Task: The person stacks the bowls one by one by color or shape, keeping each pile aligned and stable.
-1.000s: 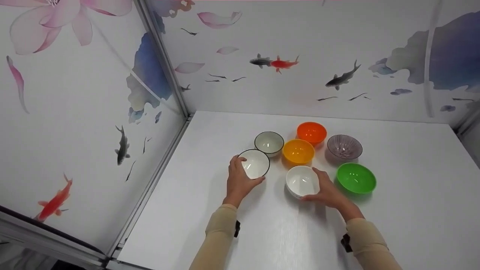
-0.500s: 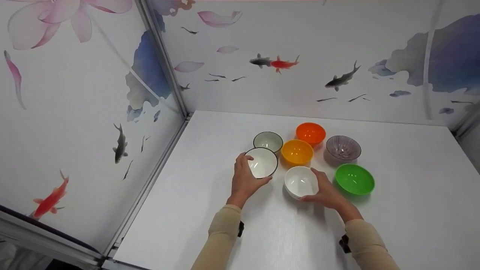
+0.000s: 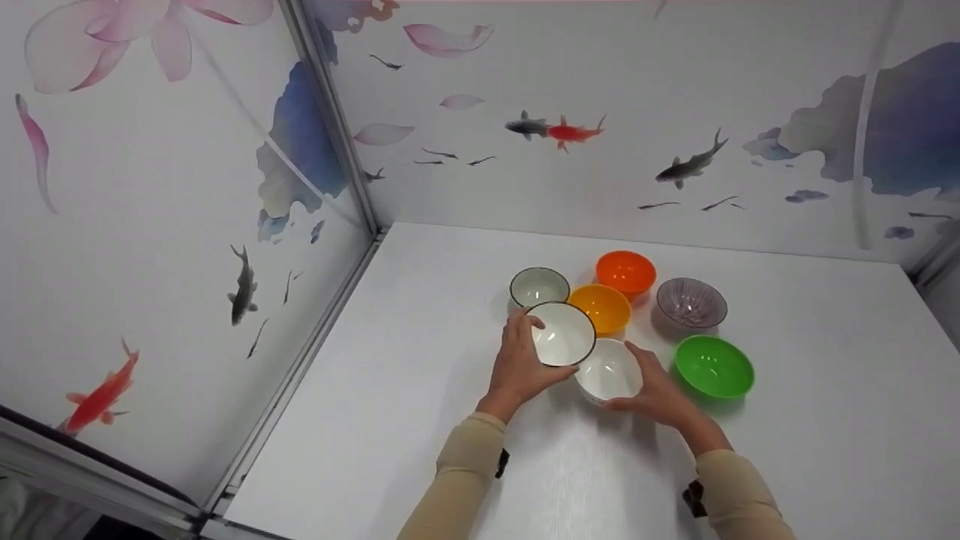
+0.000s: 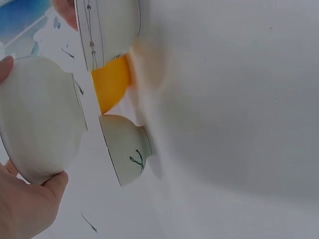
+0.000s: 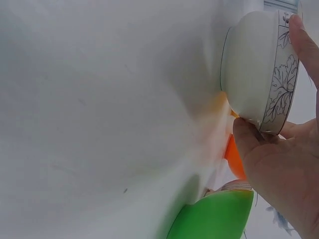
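Fish-printed walls [image 3: 577, 172] are bordering the white tabletop [image 3: 360, 420] along its left and far edges. Between its side edges, the left hand [image 3: 521, 369] is gripping a raised dark-rimmed bowl [image 3: 564, 337]; rightward, the right hand [image 3: 660, 391] is gripping a flower-banded bowl [image 3: 609, 376].

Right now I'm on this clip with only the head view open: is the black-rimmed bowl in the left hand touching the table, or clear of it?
Observer: Clear of it. In the left wrist view, the left hand holds the black-rimmed bowl with its foot off the table.
Reviewer: And the white bowl in the right hand: is its outer wall plain?
Observer: No. The right wrist view shows a band of dark, line-drawn leaves just below its rim.
Reviewer: What about the grey-green bowl at the back left?
Observer: The left wrist view shows a dark green sprig on its outside.
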`<state>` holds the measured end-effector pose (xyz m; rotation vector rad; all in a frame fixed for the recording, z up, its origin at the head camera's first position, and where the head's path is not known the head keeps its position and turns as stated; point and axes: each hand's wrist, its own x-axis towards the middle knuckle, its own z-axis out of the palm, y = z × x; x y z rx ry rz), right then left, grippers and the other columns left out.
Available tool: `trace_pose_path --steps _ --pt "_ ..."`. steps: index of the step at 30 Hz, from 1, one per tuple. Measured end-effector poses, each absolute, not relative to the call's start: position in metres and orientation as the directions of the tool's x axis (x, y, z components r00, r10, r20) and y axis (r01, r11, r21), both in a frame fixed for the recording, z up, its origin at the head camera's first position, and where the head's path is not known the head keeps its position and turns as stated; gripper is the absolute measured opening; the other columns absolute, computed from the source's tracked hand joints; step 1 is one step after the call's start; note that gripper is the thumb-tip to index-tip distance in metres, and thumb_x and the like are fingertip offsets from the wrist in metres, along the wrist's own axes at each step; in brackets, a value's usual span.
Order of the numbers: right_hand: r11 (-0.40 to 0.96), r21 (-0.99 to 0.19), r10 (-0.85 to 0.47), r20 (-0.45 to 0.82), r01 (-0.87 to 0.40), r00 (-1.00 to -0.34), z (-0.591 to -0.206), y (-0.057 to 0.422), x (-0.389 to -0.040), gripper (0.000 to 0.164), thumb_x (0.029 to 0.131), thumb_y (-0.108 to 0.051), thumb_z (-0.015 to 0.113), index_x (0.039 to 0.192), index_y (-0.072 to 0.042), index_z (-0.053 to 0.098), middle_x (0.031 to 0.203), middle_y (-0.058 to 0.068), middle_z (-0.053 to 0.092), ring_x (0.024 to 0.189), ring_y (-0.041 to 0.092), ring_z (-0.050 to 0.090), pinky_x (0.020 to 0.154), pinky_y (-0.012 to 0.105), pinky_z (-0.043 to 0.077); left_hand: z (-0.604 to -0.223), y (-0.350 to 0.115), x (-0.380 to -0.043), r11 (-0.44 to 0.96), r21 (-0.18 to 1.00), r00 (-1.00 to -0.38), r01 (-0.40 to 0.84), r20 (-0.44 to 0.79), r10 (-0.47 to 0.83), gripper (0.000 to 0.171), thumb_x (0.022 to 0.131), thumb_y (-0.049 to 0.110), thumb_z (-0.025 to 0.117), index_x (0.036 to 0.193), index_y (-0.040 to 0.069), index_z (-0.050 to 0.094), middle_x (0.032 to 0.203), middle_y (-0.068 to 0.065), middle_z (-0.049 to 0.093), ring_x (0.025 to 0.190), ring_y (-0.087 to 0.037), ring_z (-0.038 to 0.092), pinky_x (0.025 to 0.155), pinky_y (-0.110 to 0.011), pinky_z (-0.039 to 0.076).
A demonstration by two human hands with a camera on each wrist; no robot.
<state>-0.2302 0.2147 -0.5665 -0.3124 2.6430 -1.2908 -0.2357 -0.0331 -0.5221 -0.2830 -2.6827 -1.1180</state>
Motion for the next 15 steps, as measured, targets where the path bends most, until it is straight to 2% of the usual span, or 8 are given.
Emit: trace_pose_path --steps 6,15 --pt "0.595 -0.798 -0.239 -0.065 -0.093 -0.969 -0.571 0.219 -0.226 0.118 0.07 -0.031 0.09 0.157 0.001 0.017 0.154 0.031 0.029 0.14 0.049 0.033 0.116 0.068 0.026 -0.52 -0.025 -0.235 0.687 0.66 -0.946 0.306 0.29 0.142 0.079 0.068 0.044 0.09 0.12 0.015 0.038 0.144 -0.006 0.038 0.131 -0.021 0.045 0.11 -0.033 0.048" --pt "0.585 -0.802 -0.24 -0.026 -0.123 -0.971 -0.573 0.213 -0.227 0.116 0.07 -0.033 0.09 0.157 0.0 0.02 0.154 0.031 0.03 0.14 0.048 0.033 0.116 0.068 0.027 -0.524 -0.015 -0.234 0.706 0.631 -0.945 0.322 0.262 0.197 0.081 0.068 0.044 0.09 0.123 0.016 0.038 0.149 -0.007 0.037 0.135 -0.021 0.046 0.11 -0.03 0.048"
